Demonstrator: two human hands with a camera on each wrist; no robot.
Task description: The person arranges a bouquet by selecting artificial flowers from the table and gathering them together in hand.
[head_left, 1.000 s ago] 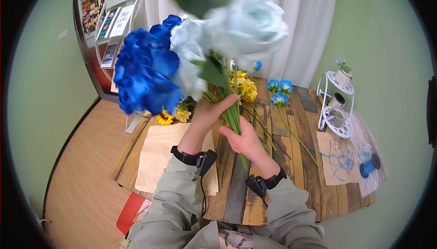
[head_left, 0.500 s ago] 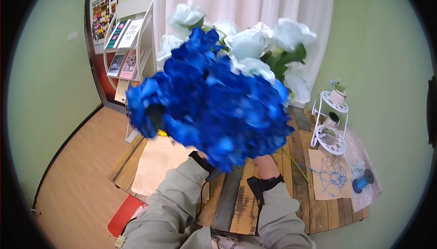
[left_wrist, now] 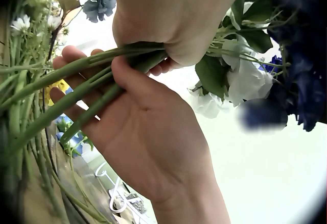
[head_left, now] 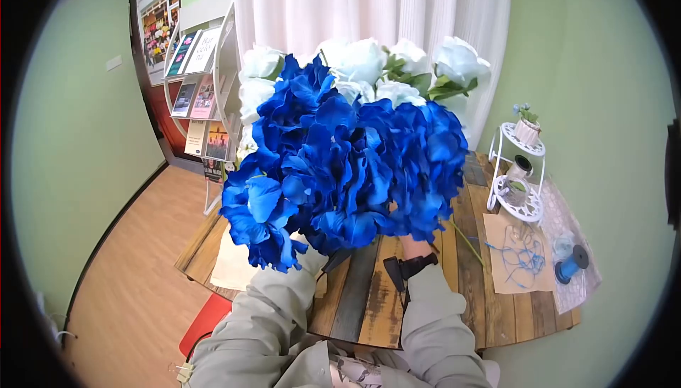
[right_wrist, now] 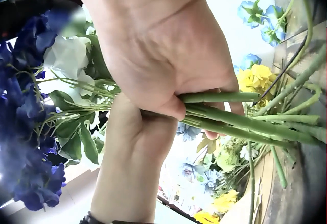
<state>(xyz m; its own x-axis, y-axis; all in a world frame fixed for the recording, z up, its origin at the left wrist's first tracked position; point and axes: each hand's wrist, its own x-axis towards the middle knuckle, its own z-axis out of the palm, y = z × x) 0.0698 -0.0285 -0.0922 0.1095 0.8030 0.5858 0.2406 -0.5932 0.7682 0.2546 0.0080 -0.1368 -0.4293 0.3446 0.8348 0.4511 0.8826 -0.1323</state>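
Large blue blooms (head_left: 355,168) fill the middle of the head view, with white roses (head_left: 461,62) behind them; they cover both hands. The left hand (left_wrist: 163,17) grips the bundle of green stems (left_wrist: 46,124) just below the leaves, in the left wrist view. Right beside it, lower on the stems, the right hand (right_wrist: 168,50) holds the same bundle, its thumb lying across the stems and its fingers behind them. Cut stem ends stick out past the right hand in the right wrist view.
Brown paper with tangled blue string (head_left: 521,257), a blue ribbon spool (head_left: 571,264) and a white two-tier stand (head_left: 521,200) are at the table's right. Cream paper (head_left: 234,264) lies at left. Yellow flowers (right_wrist: 255,78) and other stems lie beyond the hands.
The bouquet has swung from upright, blooms high and left, to blooms facing the head camera, then settled slightly lower. The blooms now hide the hands, which were visible a second ago.
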